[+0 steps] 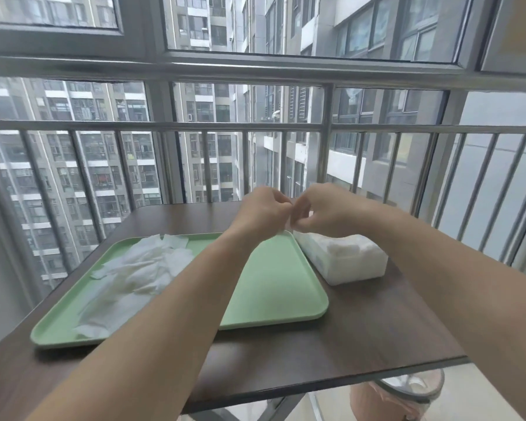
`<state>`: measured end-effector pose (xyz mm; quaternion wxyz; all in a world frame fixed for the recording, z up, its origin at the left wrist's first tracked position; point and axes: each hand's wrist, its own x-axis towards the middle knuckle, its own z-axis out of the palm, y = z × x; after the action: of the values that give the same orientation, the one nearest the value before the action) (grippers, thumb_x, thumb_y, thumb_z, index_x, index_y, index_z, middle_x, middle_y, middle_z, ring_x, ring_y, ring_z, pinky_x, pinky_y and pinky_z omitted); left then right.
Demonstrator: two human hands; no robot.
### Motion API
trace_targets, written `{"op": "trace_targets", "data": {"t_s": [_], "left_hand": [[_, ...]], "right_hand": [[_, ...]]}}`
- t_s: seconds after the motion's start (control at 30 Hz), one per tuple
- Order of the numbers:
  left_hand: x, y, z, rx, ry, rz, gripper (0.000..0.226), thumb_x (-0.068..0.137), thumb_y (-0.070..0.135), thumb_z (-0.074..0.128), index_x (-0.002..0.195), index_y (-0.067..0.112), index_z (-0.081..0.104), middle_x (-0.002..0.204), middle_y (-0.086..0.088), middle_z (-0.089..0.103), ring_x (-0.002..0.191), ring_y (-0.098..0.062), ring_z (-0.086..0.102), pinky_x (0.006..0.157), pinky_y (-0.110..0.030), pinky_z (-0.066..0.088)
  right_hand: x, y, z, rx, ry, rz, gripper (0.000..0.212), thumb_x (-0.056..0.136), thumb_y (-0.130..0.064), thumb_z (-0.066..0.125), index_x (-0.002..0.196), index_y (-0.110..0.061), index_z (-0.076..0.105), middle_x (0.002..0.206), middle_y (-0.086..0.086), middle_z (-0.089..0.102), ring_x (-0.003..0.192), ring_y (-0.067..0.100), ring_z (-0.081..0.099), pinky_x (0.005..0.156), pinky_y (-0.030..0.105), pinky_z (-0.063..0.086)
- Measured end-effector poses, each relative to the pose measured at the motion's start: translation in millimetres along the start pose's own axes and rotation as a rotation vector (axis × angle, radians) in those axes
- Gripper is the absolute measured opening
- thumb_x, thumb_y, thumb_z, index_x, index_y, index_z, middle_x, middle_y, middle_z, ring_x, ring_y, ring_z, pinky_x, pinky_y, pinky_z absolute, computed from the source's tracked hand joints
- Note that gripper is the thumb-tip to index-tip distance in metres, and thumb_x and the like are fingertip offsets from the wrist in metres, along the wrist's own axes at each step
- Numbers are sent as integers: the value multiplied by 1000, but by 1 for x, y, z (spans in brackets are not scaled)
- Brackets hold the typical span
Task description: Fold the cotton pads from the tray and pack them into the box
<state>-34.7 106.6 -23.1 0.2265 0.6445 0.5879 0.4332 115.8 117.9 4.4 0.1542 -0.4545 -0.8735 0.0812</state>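
- Two bare hands meet in mid-air above the far end of one dark wood-grain counter (362,329), both forearms reaching in from the bottom of the head view.
- The left hand (263,208) is raised over the far right corner of the tray, its fingers curled inward towards the right hand.
- The right hand (319,208) is level with it, above the far end of the box, with its fingers also curled and its fingertips touching those of the left hand.
- A pale sliver shows where the fingertips meet. It is too small and blurred to tell whether either hand is pinching a pad or holding nothing.
- One pale green tray (274,284) with rounded corners lies flat on the counter. Its right half is bare.
- One loose heap of white cotton pads (140,268) covers the tray's left half. The pads overlap, so they cannot be counted singly.
- One white box (346,262) sits on the counter just beside the tray's far right edge, with white pads showing at its top.
- One pinkish bin (407,396) with a clear liner stands on the floor below the counter's near right corner.
- One metal railing (164,126) with upright bars runs behind the counter, with windows and grey apartment blocks beyond it.
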Motion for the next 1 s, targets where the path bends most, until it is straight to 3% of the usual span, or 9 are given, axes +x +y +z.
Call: {"op": "trace_targets", "data": {"t_s": [0.17, 0.37, 0.5, 0.57, 0.7, 0.8, 0.87, 0.93, 1.0], "left_hand": [[-13, -30, -59, 119, 66, -52, 18, 94, 14, 60, 82, 19, 72, 88, -11, 75, 77, -22, 71, 65, -29, 52], [-23, -74, -125, 265, 111, -121, 10, 95, 13, 63, 95, 13, 74, 85, -4, 72, 75, -17, 68, 60, -25, 50], [-22, -97, -149, 406, 104, -136, 16, 93, 12, 67, 84, 25, 69, 93, 4, 70, 92, -16, 67, 84, -32, 56], [-21, -105, -153, 483, 84, -159, 20, 93, 9, 65, 87, 28, 68, 99, 4, 71, 96, -15, 66, 94, -35, 55], [-24, -113, -153, 614, -12, -201, 45, 91, -8, 47, 108, 24, 73, 124, 2, 64, 115, -20, 61, 89, -27, 48], [-28, -116, -152, 663, -82, -200, 55, 92, -10, 38, 121, 24, 69, 139, -4, 57, 121, -22, 57, 86, -25, 44], [-29, -119, -153, 649, -137, -204, 61, 90, -11, 35, 124, 27, 67, 140, -3, 56, 113, -21, 57, 79, -24, 47], [-30, -121, -156, 609, -151, -198, 61, 88, -10, 38, 122, 30, 68, 135, 0, 58, 107, -18, 59, 76, -27, 53], [-32, -122, -161, 557, -115, -184, 53, 88, -7, 44, 119, 29, 68, 127, 3, 61, 104, -18, 62, 83, -34, 58]], "right_hand": [[27, -36, 29, 196, 23, -76, 10, 92, -25, 68, 96, -24, 78, 95, -10, 73, 89, 7, 67, 76, 22, 54], [66, -76, 77, 240, -108, -117, 15, 96, -15, 63, 98, -25, 75, 87, -12, 71, 69, -3, 61, 54, 8, 43], [86, -95, 97, 238, -209, -106, 24, 92, -27, 70, 112, -14, 74, 103, 2, 74, 82, 15, 69, 69, 24, 58], [91, -100, 103, 258, -241, -99, 35, 88, -37, 75, 113, -13, 72, 104, 3, 74, 86, 18, 70, 77, 30, 59], [91, -101, 117, 290, -280, -80, 51, 81, -42, 80, 122, -18, 63, 100, -3, 71, 81, 9, 68, 78, 27, 57], [88, -98, 119, 363, -310, -74, 42, 83, -34, 80, 121, -22, 65, 90, -7, 69, 66, -1, 64, 60, 14, 47], [86, -97, 118, 384, -304, -95, 29, 84, -27, 79, 112, -24, 70, 75, -10, 63, 49, -4, 53, 48, 9, 38], [83, -96, 117, 421, -285, -108, 19, 84, -24, 78, 102, -22, 72, 69, -10, 58, 46, -1, 48, 47, 11, 36], [80, -96, 116, 459, -272, -106, 14, 83, -23, 77, 95, -17, 71, 67, -10, 57, 53, 5, 48, 51, 16, 37]]}}
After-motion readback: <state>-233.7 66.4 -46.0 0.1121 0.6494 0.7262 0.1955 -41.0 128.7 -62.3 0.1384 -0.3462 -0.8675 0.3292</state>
